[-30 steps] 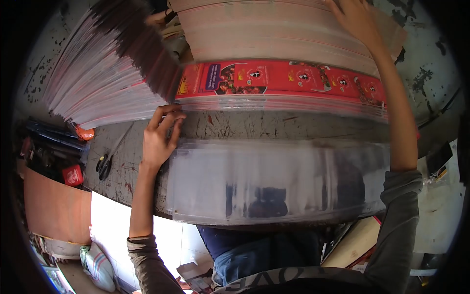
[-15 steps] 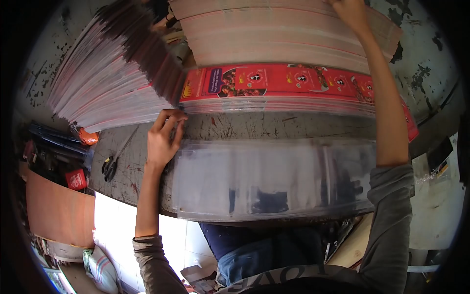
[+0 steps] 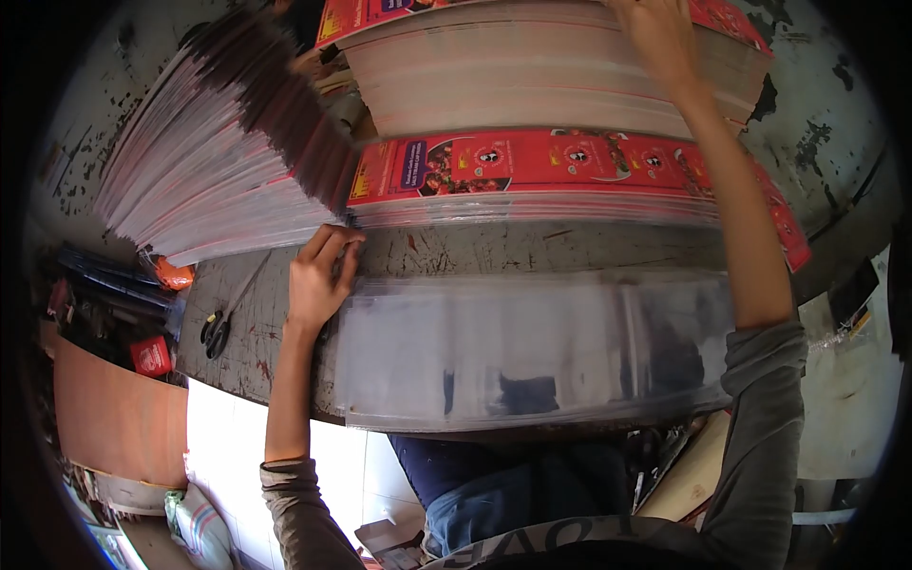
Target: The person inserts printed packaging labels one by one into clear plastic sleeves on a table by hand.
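Observation:
My left hand is beside the left end of a low stack of red printed sheets, its fingers curled and thumb drawn in to them. Whether anything is between those fingertips is hidden. At the top of the view, my right hand reaches over the front edge of a tall stack of similar red-topped sheets. Motion blurs it, and its fingertips are partly out of frame. Nearer my body lies a flat pile of clear plastic sleeves, and neither hand touches it.
A leaning, fanned pile of plastic-wrapped sheets stands to the left. Black-handled scissors lie on the scratched dark table. Off the table's left side are a small red box and a brown board.
The red top of the tall stack has come into view. My right hand has shifted slightly left and down in the picture; my left thumb has drawn closer to its fingers.

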Demonstrator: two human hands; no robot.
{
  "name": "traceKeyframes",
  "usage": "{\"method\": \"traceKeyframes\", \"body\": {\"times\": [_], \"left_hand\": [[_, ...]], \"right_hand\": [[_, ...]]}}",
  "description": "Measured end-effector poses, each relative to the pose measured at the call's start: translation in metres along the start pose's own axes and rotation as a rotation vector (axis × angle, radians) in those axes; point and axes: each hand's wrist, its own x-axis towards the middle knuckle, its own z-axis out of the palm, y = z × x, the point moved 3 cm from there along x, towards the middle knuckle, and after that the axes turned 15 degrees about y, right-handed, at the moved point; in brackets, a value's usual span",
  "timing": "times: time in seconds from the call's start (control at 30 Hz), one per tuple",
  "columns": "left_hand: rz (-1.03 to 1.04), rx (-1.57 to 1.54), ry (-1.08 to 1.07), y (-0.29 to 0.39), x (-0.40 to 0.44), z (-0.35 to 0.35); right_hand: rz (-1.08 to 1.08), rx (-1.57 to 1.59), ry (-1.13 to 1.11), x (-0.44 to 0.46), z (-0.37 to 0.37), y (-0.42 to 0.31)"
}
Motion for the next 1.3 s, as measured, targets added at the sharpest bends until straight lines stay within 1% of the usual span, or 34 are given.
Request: {"method": "traceKeyframes", "body": {"times": [0.03, 0.1, 0.13, 0.2, 0.23, 0.27, 0.33, 0.37, 0.4, 0.43, 0.47, 0.5, 0.53, 0.6, 0.67, 0.73, 0.77, 0.8, 0.87, 0.93, 1.0, 1.03, 1.1, 1.17, 1.3], "left_hand": [[0.003, 0.000, 0.000, 0.000, -0.001, 0.000], [-0.074, -0.080, -0.038, -0.005, -0.002, -0.002], [-0.073, -0.074, -0.033, -0.004, -0.001, -0.004], [-0.487, -0.636, -0.037, -0.008, -0.002, -0.001], [-0.557, -0.843, -0.105, -0.014, -0.002, 0.001], [-0.563, -0.842, -0.098, -0.013, -0.003, 0.000], [-0.942, -1.491, 0.022, -0.007, -0.007, 0.001], [-0.833, -1.759, -0.163, 0.000, -0.003, -0.001], [-0.841, -1.762, -0.162, 0.004, -0.003, 0.000], [-0.832, -1.512, -0.112, 0.006, -0.003, 0.002], [-0.817, -1.259, -0.066, 0.005, -0.006, 0.002], [-0.889, -1.266, -0.010, 0.000, -0.011, 0.006], [-0.896, -1.260, -0.009, -0.002, -0.012, 0.007], [-0.884, -1.186, -0.056, -0.003, -0.011, 0.012], [-0.898, -1.214, -0.068, 0.000, -0.010, 0.013], [-0.885, -1.250, -0.070, -0.009, -0.014, 0.017], [-0.878, -1.228, -0.075, -0.011, -0.013, 0.017], [-0.882, -1.234, -0.078, -0.013, -0.014, 0.017], [-0.848, -1.187, -0.104, -0.017, -0.015, 0.017], [-0.832, -1.172, -0.099, -0.015, -0.011, 0.018], [-0.782, -1.207, -0.058, -0.011, -0.003, 0.016], [-0.765, -1.159, -0.019, -0.016, -0.003, 0.015], [-0.786, -1.134, -0.008, -0.021, -0.004, 0.013], [-0.805, -1.113, 0.006, -0.024, -0.004, 0.013], [-0.768, -1.089, 0.045, -0.025, -0.007, 0.011]], "right_hand": [[0.001, -0.002, 0.002, -0.006, -0.001, 0.002], [0.008, 0.065, 0.047, -0.014, -0.005, 0.006], [0.010, 0.068, 0.054, -0.017, -0.014, 0.004], [-0.064, 0.215, 0.043, -0.028, -0.046, -0.010], [-0.132, 0.222, 0.079, -0.030, -0.061, -0.019], [-0.201, 0.230, 0.111, -0.033, -0.078, -0.029], [-0.281, 0.246, 0.014, -0.045, -0.111, -0.048], [-0.310, 0.275, -0.057, -0.050, -0.128, -0.056], [-0.339, 0.303, -0.129, -0.055, -0.141, -0.062], [-0.339, 0.307, -0.135, -0.063, -0.150, -0.065], [-0.345, 0.351, -0.193, -0.077, -0.154, -0.067], [-0.350, 0.396, -0.249, -0.086, -0.158, -0.070], [-0.346, 0.404, -0.251, -0.090, -0.161, -0.072], [-0.324, 0.502, -0.417, -0.099, -0.160, -0.077], [-0.357, 0.473, -0.449, -0.102, -0.155, -0.074], [-0.106, 0.475, -0.524, -0.088, -0.148, -0.062], [-0.031, 0.486, -0.492, -0.086, -0.144, -0.057], [-0.032, 0.484, -0.500, -0.088, -0.142, -0.055], [0.181, 0.450, -0.532, -0.098, -0.135, -0.047], [0.197, 0.491, -0.520, -0.103, -0.135, -0.045], [0.233, 0.405, -0.437, -0.103, -0.139, -0.042], [0.235, 0.404, -0.437, -0.103, -0.140, -0.041], [0.221, 0.339, -0.443, -0.102, -0.144, -0.038], [0.217, 0.351, -0.434, -0.102, -0.145, -0.038], [0.212, 0.374, -0.421, -0.101, -0.145, -0.037]]}}
